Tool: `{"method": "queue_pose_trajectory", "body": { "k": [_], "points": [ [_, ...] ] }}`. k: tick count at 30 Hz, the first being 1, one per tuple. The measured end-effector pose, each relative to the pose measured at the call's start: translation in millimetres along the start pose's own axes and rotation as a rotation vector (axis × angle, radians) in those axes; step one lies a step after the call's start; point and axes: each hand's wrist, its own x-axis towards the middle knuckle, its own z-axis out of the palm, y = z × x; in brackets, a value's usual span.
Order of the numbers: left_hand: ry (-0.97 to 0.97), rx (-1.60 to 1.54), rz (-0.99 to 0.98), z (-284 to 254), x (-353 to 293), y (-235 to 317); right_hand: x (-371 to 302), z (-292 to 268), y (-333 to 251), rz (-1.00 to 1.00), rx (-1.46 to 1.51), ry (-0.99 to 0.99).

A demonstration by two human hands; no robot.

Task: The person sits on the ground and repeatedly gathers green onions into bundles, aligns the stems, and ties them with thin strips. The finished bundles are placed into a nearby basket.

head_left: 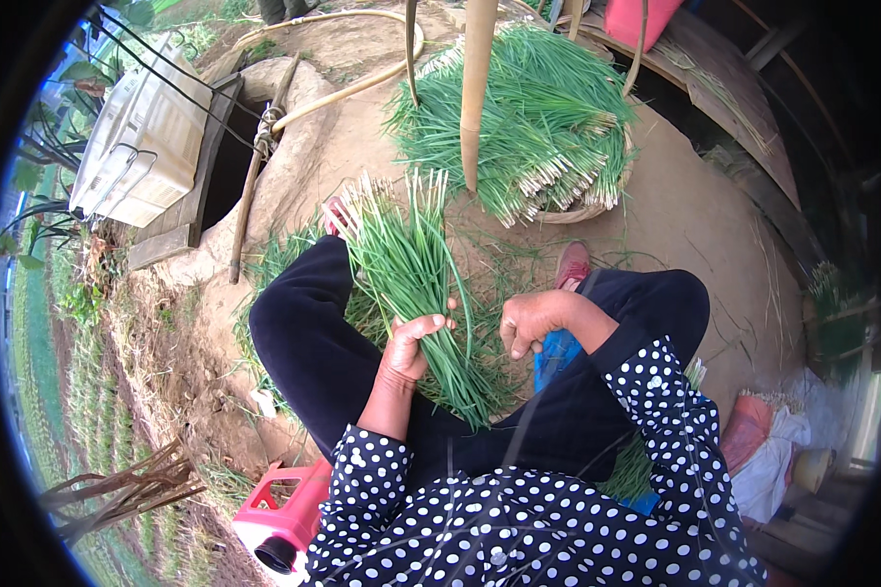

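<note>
My left hand [416, 342] is wrapped round a thick bunch of chives [401, 245], long green stalks with pale ends pointing away from me. Their green tips hang down over my lap. To the right, my right hand [536, 323] hovers by my right knee, apart from the bunch, with its fingers curled inward; whether anything small is in them I cannot make out. Just below it, a blue object [556, 354] shows between my legs. Ahead of me a big heap of chives [529, 108] rests in a round woven basket [570, 214], many pale ends facing my way.
A bamboo pole [474, 98] rises in front of the heap. At the far left, a white crate [147, 137] stands on boards beside a dark opening. A pink plastic container [308, 499] is by my left elbow. White sacking [778, 455] lies at the right. Loose stalks litter the ground.
</note>
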Motion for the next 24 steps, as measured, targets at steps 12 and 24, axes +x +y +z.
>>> {"method": "queue_pose_trajectory", "body": {
  "k": [12, 24],
  "points": [
    [-0.088, 0.227, -0.057, 16.5, -6.2, -8.1, -15.2, -44.6, -11.4, -0.416, 0.938, 1.068],
    [-0.106, 0.137, -0.064, 11.7, 0.9, -11.3, -14.2, -37.3, 3.0, -0.488, 1.079, 0.996]
  ]
}}
